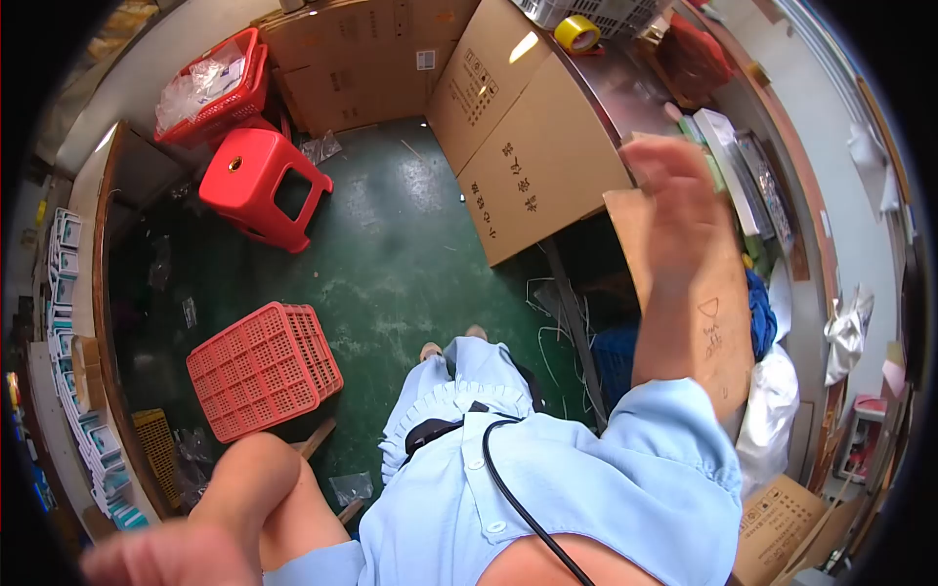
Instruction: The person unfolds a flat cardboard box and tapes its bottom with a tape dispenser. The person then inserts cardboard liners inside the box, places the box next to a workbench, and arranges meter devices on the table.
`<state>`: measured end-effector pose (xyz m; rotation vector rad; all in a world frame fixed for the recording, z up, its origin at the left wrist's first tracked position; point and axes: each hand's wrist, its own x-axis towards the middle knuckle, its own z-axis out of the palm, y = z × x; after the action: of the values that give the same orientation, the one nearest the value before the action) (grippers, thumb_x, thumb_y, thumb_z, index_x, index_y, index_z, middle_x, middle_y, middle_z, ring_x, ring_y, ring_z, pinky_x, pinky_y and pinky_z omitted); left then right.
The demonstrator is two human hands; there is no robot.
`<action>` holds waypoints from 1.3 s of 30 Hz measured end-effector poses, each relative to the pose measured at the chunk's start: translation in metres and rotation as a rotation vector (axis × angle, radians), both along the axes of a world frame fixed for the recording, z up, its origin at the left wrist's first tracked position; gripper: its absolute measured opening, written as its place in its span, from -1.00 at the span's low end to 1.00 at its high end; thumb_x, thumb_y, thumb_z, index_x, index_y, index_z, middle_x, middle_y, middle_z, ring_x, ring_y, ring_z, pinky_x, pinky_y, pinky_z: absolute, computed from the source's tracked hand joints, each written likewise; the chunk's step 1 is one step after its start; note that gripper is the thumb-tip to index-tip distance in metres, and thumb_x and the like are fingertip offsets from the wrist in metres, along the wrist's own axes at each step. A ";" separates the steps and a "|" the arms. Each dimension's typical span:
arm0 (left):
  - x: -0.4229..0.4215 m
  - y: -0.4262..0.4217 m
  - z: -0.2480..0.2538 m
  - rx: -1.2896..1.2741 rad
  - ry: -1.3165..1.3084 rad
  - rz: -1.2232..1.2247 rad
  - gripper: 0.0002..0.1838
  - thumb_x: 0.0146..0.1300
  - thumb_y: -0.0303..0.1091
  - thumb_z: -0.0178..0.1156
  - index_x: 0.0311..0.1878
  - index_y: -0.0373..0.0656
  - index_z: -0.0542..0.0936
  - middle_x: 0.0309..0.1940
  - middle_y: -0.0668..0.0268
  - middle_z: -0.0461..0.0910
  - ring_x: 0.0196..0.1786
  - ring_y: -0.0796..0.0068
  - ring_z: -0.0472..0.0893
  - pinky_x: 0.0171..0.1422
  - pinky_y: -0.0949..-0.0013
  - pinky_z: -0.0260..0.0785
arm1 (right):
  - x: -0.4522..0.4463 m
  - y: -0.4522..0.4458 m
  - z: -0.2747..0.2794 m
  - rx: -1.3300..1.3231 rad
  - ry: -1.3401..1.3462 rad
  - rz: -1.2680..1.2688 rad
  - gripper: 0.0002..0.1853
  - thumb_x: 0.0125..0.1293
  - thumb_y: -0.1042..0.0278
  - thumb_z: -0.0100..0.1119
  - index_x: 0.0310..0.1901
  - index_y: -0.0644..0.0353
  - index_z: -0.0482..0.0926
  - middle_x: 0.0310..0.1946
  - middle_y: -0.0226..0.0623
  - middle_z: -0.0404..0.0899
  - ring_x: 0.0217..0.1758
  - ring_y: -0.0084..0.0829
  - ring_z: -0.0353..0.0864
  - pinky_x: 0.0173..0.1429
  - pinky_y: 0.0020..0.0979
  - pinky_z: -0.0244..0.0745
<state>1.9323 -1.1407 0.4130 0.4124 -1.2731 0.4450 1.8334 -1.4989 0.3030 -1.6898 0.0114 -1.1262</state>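
Head view shows your right hand (pixel 679 200) at two o'clock near the brown board (pixel 721 313) at three, your left hand (pixel 176 555) near eight, fingers too blurred to tell spread or pressed, so move gently.

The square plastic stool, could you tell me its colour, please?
The square plastic stool is red, showing best in the head view.

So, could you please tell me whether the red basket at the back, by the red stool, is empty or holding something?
Not empty: crumpled clear plastic shows inside the red basket.
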 end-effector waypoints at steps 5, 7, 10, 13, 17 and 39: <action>0.057 -0.060 -0.122 0.896 0.506 0.443 -0.79 0.26 -0.37 -0.13 -0.28 -0.29 0.46 -0.31 0.14 0.46 -0.16 0.21 0.48 0.04 0.13 0.29 | 0.022 -0.063 -0.224 0.613 0.979 -0.027 -0.28 0.10 0.16 0.19 0.25 0.13 0.09 0.20 -0.20 0.19 0.23 -0.30 0.21 0.12 -0.31 0.27; 0.064 -0.066 -0.181 1.192 0.829 0.384 -0.83 0.23 -0.46 -0.09 -0.30 -0.30 0.49 -0.33 0.23 0.50 -0.20 0.45 0.48 -0.03 0.41 0.29 | 0.012 -0.097 -0.281 1.039 0.920 -0.228 -0.13 0.04 0.13 0.24 0.30 0.10 -0.07 0.27 -0.16 0.04 0.32 -0.15 0.02 0.17 -0.16 0.19; 0.050 -0.076 -0.257 1.395 1.253 0.250 -0.84 0.23 -0.45 -0.07 -0.29 -0.28 0.51 -0.38 0.34 0.52 -0.25 0.61 0.46 -0.09 0.55 0.27 | 0.004 -0.153 -0.339 1.132 0.862 -0.605 0.05 -0.12 0.11 0.37 0.31 -0.04 -0.20 0.34 -0.30 -0.19 0.32 -0.23 -0.02 0.11 -0.05 0.16; 0.035 -0.099 -0.297 1.535 1.347 0.176 -0.80 0.24 -0.41 -0.05 -0.23 -0.31 0.52 -0.36 0.32 0.53 -0.25 0.60 0.49 -0.10 0.55 0.29 | 0.026 -0.186 -0.356 1.226 0.680 -0.871 0.14 -0.18 0.16 0.41 0.32 -0.11 -0.29 0.35 -0.34 -0.23 0.34 -0.20 -0.04 0.20 0.02 0.01; 0.034 -0.131 -0.315 1.733 1.302 0.064 -0.78 0.23 -0.36 -0.02 -0.21 -0.30 0.52 -0.37 0.27 0.56 -0.25 0.59 0.50 -0.13 0.53 0.31 | 0.048 -0.219 -0.369 1.299 0.528 -0.990 0.28 -0.27 0.13 0.46 0.32 -0.08 -0.41 0.32 -0.23 -0.13 0.33 -0.18 -0.01 0.29 0.04 -0.15; 0.101 -0.243 -0.347 1.898 1.120 -0.010 -0.77 0.20 -0.35 -0.01 -0.21 -0.29 0.52 -0.40 0.30 0.57 -0.29 0.60 0.53 -0.17 0.55 0.33 | 0.056 -0.157 -0.370 0.190 0.917 -0.707 -0.58 -0.01 0.25 0.25 -0.14 0.31 0.47 -0.16 -0.11 0.49 -0.05 -0.18 0.45 0.03 -0.28 0.31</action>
<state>2.0338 -1.3840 0.0663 1.8690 -0.1897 -1.0958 1.8898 -1.6558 -0.0667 -1.9330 1.3257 -0.6803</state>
